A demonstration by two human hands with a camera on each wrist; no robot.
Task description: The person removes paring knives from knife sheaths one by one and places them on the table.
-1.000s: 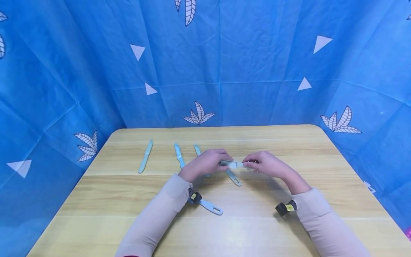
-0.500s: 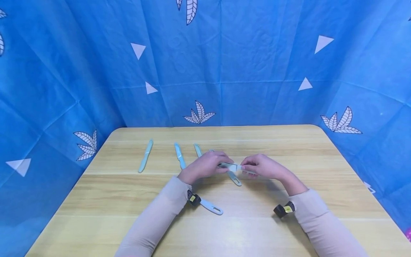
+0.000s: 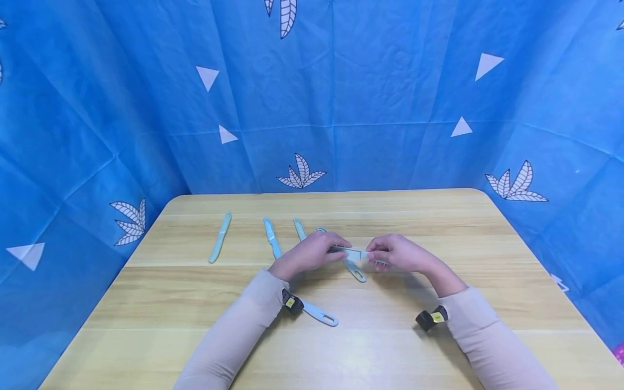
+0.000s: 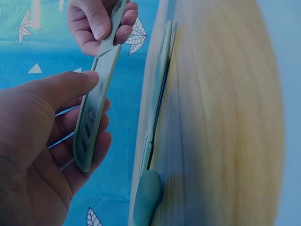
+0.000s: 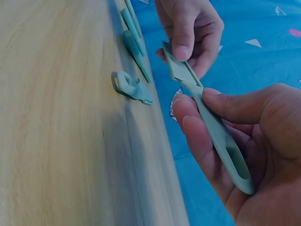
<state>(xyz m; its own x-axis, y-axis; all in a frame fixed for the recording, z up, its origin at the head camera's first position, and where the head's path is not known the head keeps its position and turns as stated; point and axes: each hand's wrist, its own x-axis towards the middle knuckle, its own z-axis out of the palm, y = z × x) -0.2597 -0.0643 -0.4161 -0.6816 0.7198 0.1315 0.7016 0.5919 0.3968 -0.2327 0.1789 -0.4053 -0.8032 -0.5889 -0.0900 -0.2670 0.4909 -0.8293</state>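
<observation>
While left fingers point(image 4: 104, 144) pinch the sheath point(image 4: 95, 106) and right fingers point(image 5: 197, 135) the knife handle point(image 5: 216, 128), tabletop point(image 3: 414, 214) leaves room before the far edge point(image 3: 331, 192).

knife point(image 5: 217, 129) between the hands point(image 3: 314, 250), above table point(image 3: 385, 346), cloth point(image 3: 380, 157) behind

Two hands point(image 3: 314, 251) and seemingly six knives point(image 5: 217, 129), some partly hidden.

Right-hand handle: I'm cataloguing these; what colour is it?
The handle is muted green, clearest in the right wrist view.
</observation>
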